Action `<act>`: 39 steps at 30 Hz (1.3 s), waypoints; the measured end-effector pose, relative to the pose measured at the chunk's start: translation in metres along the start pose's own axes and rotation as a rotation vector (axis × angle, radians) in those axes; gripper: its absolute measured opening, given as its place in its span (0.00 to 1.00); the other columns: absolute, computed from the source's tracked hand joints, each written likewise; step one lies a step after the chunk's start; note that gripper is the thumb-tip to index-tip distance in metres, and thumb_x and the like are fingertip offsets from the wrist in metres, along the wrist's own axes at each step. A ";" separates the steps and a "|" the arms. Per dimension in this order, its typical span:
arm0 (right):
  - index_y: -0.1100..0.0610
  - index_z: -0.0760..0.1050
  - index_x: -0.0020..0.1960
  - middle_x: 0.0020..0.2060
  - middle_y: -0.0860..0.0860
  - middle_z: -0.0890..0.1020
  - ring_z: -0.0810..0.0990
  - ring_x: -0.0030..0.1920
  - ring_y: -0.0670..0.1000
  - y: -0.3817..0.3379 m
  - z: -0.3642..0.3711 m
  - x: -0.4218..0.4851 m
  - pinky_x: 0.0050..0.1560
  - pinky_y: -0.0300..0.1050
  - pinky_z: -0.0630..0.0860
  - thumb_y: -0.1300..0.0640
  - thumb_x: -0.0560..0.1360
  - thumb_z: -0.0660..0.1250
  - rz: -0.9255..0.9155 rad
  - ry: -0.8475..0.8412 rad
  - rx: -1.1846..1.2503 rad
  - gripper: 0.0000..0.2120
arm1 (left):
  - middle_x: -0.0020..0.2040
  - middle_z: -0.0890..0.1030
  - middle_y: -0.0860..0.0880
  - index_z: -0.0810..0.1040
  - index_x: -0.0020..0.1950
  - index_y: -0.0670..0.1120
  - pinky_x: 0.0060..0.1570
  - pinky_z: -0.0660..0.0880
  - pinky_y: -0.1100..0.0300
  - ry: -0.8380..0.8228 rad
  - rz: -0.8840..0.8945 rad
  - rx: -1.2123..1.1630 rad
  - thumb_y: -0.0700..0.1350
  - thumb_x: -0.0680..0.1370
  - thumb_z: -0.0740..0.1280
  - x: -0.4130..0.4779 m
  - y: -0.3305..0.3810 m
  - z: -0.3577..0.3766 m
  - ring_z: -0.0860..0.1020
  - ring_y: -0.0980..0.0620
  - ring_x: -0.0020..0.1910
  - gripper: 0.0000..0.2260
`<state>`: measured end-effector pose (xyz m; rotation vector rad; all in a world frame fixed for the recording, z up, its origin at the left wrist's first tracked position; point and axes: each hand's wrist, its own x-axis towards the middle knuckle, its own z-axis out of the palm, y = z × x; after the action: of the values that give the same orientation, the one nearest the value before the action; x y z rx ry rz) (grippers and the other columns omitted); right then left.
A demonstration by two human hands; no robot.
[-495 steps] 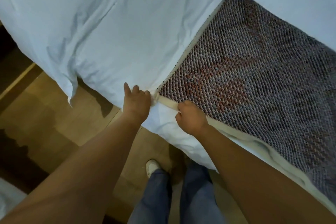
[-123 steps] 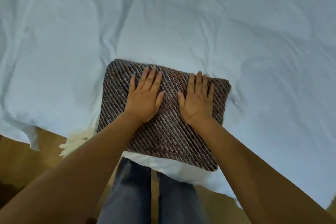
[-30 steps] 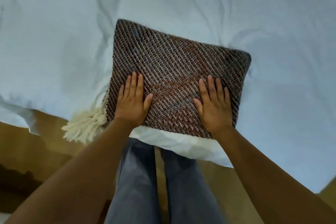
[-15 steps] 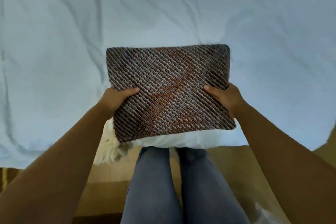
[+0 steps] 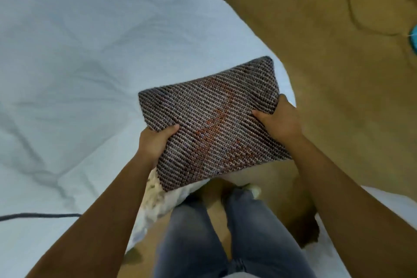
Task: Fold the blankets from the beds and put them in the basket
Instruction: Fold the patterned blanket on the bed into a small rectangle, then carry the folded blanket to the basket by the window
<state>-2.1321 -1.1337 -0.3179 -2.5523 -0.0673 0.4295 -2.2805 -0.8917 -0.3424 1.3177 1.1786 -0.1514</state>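
Note:
The folded blanket (image 5: 212, 119), a thick brown-grey woven rectangle with reddish patches, is held in the air over the corner of the bed (image 5: 90, 63). My left hand (image 5: 155, 144) grips its left edge with the thumb on top. My right hand (image 5: 279, 119) grips its right edge the same way. Cream tassels (image 5: 155, 196) hang from under the blanket's near left corner. No basket is in view.
The bed's pale blue-white cover fills the left and centre. Tan wooden floor (image 5: 327, 52) lies to the right and below. A dark cable (image 5: 40, 215) lies on the bed at lower left. A turquoise object (image 5: 413, 39) shows at the right edge. My legs in jeans stand below.
Both hands went from pressing flat on the blanket to gripping its sides and lifting it. Since half a second ago the view has swung right, and the blanket now hangs over the bed's corner and the floor.

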 end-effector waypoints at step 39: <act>0.55 0.72 0.61 0.56 0.53 0.80 0.78 0.55 0.55 0.622 -0.494 0.001 0.53 0.44 0.72 0.46 0.67 0.73 1.254 1.231 0.614 0.26 | 0.49 0.81 0.50 0.77 0.53 0.49 0.50 0.75 0.55 -1.371 0.601 1.060 0.45 0.69 0.75 -0.305 0.116 1.064 0.80 0.52 0.43 0.15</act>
<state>-1.9998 -1.9144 -0.2497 -1.5416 1.7811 -0.6605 -1.7317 -1.8553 -0.2506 1.8224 -0.5992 -1.1260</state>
